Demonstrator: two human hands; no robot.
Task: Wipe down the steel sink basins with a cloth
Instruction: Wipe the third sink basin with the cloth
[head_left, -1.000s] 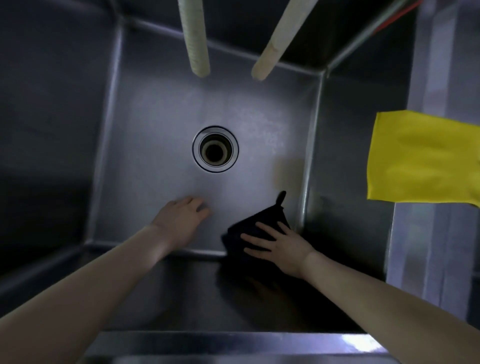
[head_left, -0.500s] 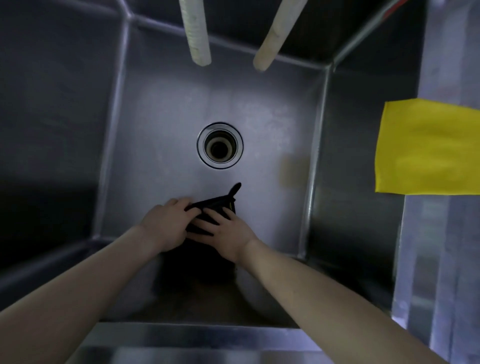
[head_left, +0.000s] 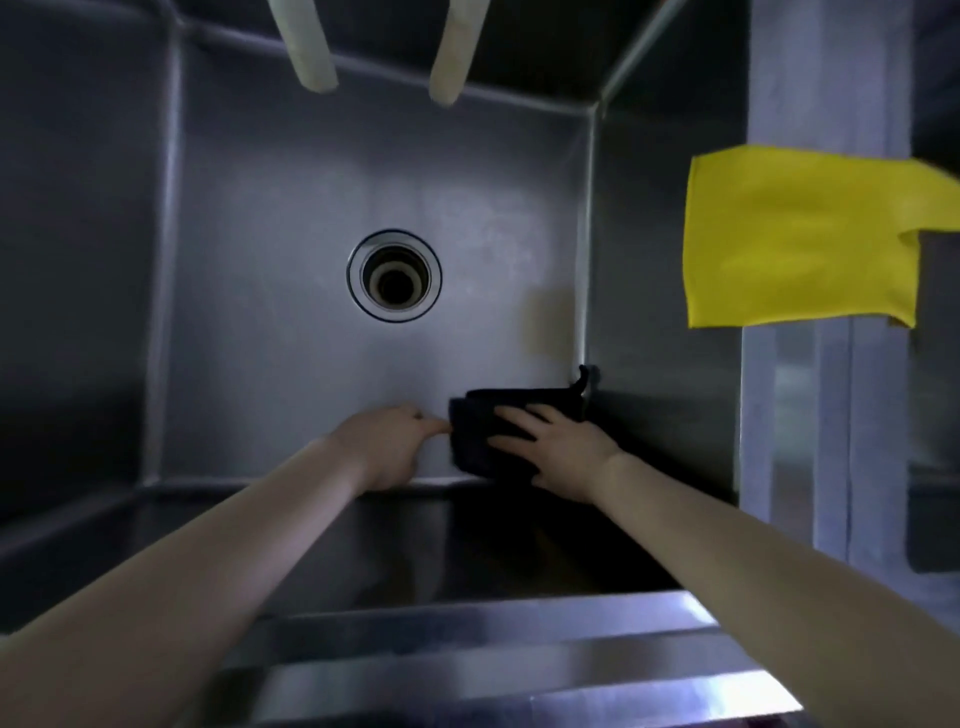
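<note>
I look down into a deep steel sink basin (head_left: 270, 291) with a round drain (head_left: 394, 275) in the middle of its floor. A black cloth (head_left: 480, 434) lies on the floor at the near right corner, its small loop against the right wall. My right hand (head_left: 558, 449) presses flat on the cloth with fingers spread. My left hand (head_left: 389, 441) rests on the basin floor just left of the cloth, its fingertips touching the cloth's left edge.
Two pale tubes (head_left: 306, 47) (head_left: 454, 52) hang down over the basin's far side. A yellow cloth (head_left: 800, 239) drapes over the divider on the right. The sink's bright front rim (head_left: 493, 670) runs along the bottom.
The right hand has slid the black cloth from the middle of the floor's near side back to the near right corner. The left hand followed a little to the right.
</note>
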